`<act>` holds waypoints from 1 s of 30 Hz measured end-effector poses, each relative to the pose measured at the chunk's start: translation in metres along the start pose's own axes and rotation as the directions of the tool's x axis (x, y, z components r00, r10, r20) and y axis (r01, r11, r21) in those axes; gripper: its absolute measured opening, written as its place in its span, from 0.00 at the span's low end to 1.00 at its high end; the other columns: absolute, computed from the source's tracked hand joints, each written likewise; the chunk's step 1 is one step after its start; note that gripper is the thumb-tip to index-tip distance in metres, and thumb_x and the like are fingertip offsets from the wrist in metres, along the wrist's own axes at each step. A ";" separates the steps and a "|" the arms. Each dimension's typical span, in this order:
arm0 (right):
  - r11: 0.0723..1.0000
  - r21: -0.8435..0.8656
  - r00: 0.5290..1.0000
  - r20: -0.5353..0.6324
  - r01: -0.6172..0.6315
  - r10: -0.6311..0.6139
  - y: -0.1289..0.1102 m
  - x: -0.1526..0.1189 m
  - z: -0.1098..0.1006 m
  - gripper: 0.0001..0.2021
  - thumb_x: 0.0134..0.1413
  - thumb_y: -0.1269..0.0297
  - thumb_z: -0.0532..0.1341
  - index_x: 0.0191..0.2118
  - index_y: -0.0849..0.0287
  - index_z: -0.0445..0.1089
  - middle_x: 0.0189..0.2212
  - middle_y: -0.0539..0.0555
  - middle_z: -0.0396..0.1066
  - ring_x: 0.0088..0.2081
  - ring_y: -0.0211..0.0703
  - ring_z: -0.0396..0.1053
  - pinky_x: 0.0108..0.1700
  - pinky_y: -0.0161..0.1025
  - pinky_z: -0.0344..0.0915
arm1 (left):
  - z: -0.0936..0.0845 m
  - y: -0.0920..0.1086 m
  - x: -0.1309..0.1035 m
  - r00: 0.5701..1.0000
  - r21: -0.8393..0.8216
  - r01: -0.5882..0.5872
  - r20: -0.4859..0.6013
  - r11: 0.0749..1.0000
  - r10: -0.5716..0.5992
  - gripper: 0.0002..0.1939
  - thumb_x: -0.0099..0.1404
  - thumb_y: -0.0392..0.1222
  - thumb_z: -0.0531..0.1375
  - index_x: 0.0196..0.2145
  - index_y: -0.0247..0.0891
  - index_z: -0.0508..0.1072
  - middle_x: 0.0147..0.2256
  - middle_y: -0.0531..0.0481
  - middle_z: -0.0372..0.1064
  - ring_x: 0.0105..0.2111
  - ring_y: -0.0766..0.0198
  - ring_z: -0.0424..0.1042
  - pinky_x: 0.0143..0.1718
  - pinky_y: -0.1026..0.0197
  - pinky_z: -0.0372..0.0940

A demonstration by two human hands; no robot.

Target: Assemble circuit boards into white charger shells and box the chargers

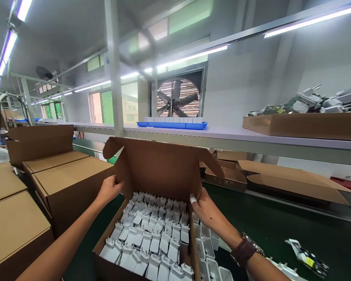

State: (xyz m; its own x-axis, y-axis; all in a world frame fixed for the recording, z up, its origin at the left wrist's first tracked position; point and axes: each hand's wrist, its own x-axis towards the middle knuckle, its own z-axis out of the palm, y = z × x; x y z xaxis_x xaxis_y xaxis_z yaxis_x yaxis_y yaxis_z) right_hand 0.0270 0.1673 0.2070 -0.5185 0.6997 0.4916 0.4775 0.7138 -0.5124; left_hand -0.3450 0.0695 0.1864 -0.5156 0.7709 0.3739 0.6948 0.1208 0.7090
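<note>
A brown cardboard box (160, 164) stands in front of me with its lid raised. Rows of white plug adapters (155, 238), pins pointing up, fill it. My left hand (110, 190) is closed on the left side flap of the lid, near the box's back left corner. On the opposite side, my right hand (205, 207) pinches the right flap, its fingers partly hidden behind the cardboard. White tape or a cover wraps one finger of that hand. Beside the box, under my right forearm, lie white open plastic housings (206, 248).
Closed cardboard boxes (73, 175) crowd the left. To the right, a loose circuit board with a white casing part (308, 257) lies on the dark green surface (269, 218). The shelf (228, 133) above holds a blue tray (172, 125) and a carton of parts (307, 125).
</note>
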 end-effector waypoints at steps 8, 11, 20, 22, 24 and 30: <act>0.999 -0.029 0.999 -0.003 0.040 -0.040 0.003 -0.016 0.010 0.16 0.64 0.68 0.49 0.54 0.59 0.65 0.46 0.59 0.66 0.49 0.54 0.68 0.56 0.54 0.68 | 0.003 -0.019 -0.020 0.999 0.017 -0.045 -0.007 0.999 0.045 0.16 0.74 0.52 0.64 0.37 0.34 0.76 0.31 0.53 0.74 0.30 0.61 0.77 0.37 0.57 0.74; 0.997 -0.026 0.997 0.005 0.078 -0.077 0.007 -0.043 0.016 0.21 0.64 0.70 0.49 0.61 0.60 0.60 0.49 0.62 0.65 0.48 0.53 0.67 0.54 0.51 0.71 | -0.001 -0.037 -0.044 0.994 -0.036 -0.103 -0.026 0.994 0.102 0.18 0.72 0.54 0.63 0.47 0.36 0.77 0.39 0.46 0.80 0.40 0.53 0.80 0.43 0.52 0.76; 0.981 -0.032 0.981 0.038 0.190 -0.189 0.009 -0.045 0.009 0.22 0.59 0.73 0.49 0.58 0.59 0.62 0.47 0.63 0.65 0.44 0.54 0.68 0.49 0.54 0.73 | 0.011 -0.066 -0.063 0.988 -0.015 -0.155 0.000 0.988 0.155 0.19 0.73 0.55 0.62 0.47 0.35 0.76 0.35 0.48 0.77 0.35 0.56 0.78 0.37 0.55 0.74; 0.979 -0.038 0.978 0.059 0.201 -0.198 0.004 -0.037 -0.001 0.17 0.59 0.73 0.50 0.52 0.58 0.66 0.44 0.62 0.67 0.42 0.55 0.68 0.48 0.54 0.73 | 0.013 -0.067 -0.056 0.989 0.009 -0.146 0.010 0.989 0.146 0.17 0.74 0.53 0.63 0.38 0.35 0.75 0.29 0.54 0.73 0.29 0.62 0.75 0.34 0.59 0.72; 0.978 -0.045 0.977 0.074 0.204 -0.201 -0.003 -0.031 -0.006 0.14 0.59 0.71 0.51 0.47 0.56 0.67 0.43 0.61 0.68 0.43 0.55 0.68 0.49 0.53 0.73 | 0.014 -0.067 -0.051 0.990 0.024 -0.140 0.005 0.990 0.140 0.19 0.74 0.52 0.63 0.31 0.35 0.73 0.25 0.57 0.68 0.26 0.64 0.72 0.31 0.61 0.70; 0.983 -0.056 0.984 0.044 0.173 -0.171 -0.003 -0.060 0.012 0.19 0.65 0.68 0.48 0.57 0.57 0.66 0.47 0.63 0.70 0.54 0.59 0.68 0.60 0.57 0.68 | 0.014 -0.065 -0.063 0.986 -0.005 -0.168 0.007 0.986 0.168 0.17 0.73 0.51 0.64 0.33 0.35 0.74 0.29 0.55 0.71 0.31 0.62 0.74 0.36 0.58 0.72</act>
State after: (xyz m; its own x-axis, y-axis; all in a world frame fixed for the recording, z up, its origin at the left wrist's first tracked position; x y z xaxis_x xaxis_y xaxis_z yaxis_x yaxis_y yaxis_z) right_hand 0.0484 0.1232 0.1705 -0.6228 0.5655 0.5407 0.4194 0.8247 -0.3794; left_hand -0.3505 0.0217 0.1084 -0.3879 0.7849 0.4832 0.7691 -0.0133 0.6390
